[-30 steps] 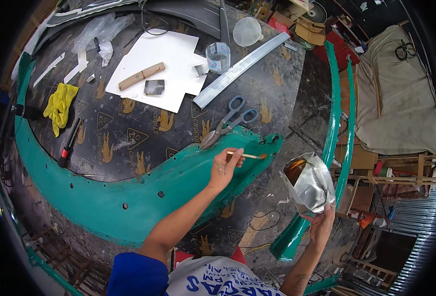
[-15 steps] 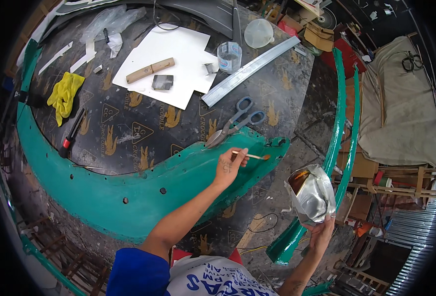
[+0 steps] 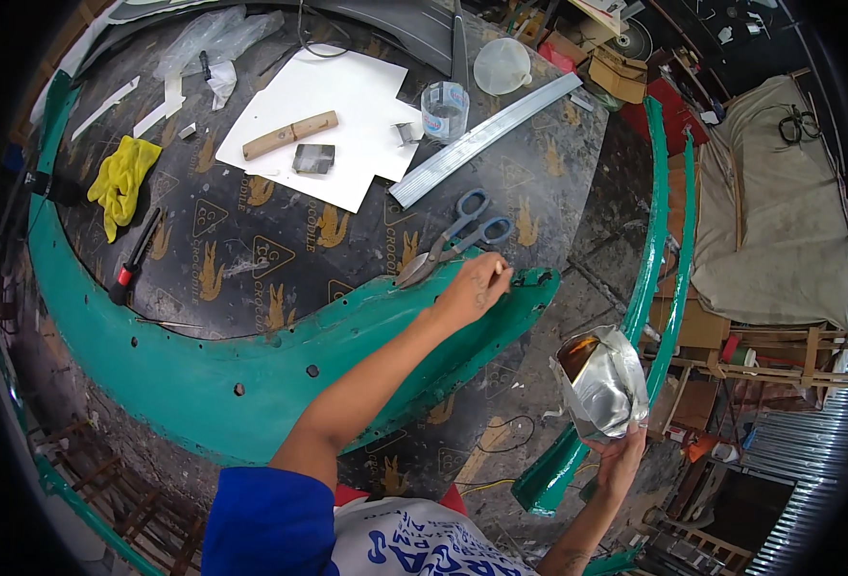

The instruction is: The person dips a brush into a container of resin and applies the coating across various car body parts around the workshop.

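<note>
A long curved green panel (image 3: 184, 374) with several small holes lies across the dark printed table. My left hand (image 3: 477, 288) is closed over the panel's right end, fingers pinched on a small paintbrush (image 3: 499, 270); the hand hides most of the brush. To the right, my right hand (image 3: 621, 459) holds up an opened silver foil pouch (image 3: 608, 389) from below. Something orange-brown and glossy shows inside the pouch. Just beyond my left hand, blue-handled snips (image 3: 457, 240) rest with their blades on the panel's upper edge.
White cardboard (image 3: 357, 101) carries a wooden handle (image 3: 289, 135) and a grey block (image 3: 314, 158). Nearby are a metal strip (image 3: 486, 141), a clear cup (image 3: 445, 112), yellow gloves (image 3: 123, 182) and a black-and-red tool (image 3: 136, 257). Narrow green strips (image 3: 646, 259) stretch along the right.
My left hand has moved up and slightly right along the panel's end and turned, so the brush tip no longer shows. My right hand and the pouch stay nearly where they were.
</note>
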`<state>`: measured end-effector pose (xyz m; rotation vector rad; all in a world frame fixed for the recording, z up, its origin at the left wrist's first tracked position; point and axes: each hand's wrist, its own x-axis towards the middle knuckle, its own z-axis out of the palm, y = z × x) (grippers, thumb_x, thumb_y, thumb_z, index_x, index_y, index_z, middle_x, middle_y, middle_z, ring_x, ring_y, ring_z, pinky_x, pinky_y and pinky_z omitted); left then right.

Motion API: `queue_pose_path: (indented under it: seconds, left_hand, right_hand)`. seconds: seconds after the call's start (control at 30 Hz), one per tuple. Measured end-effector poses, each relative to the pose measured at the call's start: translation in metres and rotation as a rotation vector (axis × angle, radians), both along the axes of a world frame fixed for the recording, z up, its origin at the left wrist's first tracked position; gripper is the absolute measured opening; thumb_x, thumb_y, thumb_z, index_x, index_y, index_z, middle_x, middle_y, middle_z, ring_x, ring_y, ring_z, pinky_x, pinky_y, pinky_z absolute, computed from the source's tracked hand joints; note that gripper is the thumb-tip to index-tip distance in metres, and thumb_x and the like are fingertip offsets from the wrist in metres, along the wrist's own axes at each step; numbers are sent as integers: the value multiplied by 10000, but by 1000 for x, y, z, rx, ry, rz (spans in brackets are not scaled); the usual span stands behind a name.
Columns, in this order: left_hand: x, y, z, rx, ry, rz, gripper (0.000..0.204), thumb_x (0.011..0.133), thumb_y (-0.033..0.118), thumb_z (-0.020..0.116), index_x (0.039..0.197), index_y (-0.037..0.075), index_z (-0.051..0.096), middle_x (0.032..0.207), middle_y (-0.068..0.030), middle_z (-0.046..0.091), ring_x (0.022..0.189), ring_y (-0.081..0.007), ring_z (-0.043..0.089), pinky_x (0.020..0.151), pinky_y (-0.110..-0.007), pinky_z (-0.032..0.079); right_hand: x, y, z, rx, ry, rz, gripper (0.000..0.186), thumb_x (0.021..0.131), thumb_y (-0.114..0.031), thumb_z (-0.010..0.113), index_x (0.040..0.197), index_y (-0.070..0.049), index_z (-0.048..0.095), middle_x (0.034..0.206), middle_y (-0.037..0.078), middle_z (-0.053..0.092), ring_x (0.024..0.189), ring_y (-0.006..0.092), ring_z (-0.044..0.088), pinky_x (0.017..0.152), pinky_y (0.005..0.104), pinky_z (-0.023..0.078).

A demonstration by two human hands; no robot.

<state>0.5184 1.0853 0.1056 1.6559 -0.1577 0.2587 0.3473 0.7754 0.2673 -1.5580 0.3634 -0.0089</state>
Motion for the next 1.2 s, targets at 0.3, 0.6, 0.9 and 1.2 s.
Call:
queue_pose_path:
  seconds: [0.3,0.6,0.9,1.2]
  left_hand:
    - [9,11,37,-144,124,-97,194,992,166,588,929,-17,589,724,-83,561,589,-125,488,538,-324,389]
    - [5,6,5,159,-41,2,166,974,140,597,947,-19,558,798,-151,592,659,-275,578,606,-383,453]
    - [6,-9,2,132,-64,-93,148,958,133,606,946,-8,562,851,-182,605,760,-353,599,689,-424,476]
    - [-28,24,44,-187,154,-155,232,1021,213,553,1080,2,628,930,-124,652,840,-231,647,690,-363,492]
  right_hand:
    - [-10,-5,4,38,1,-89,601,998,-232,535,1493,-18,269,1442,161,409,1145,256,591,658,457,650]
    - [-16,-3,6,91,-9,-52,616,998,-234,543,1508,-42,255,1433,159,427,1170,275,581,665,478,648]
    - [-21,-1,4,56,-7,-89,586,992,-245,542,1490,-57,296,1433,156,440,1181,285,576,666,475,649]
    - [-18,-9,0,72,9,-48,572,1006,-245,516,1498,-66,286,1428,159,443,1203,284,564,667,482,649]
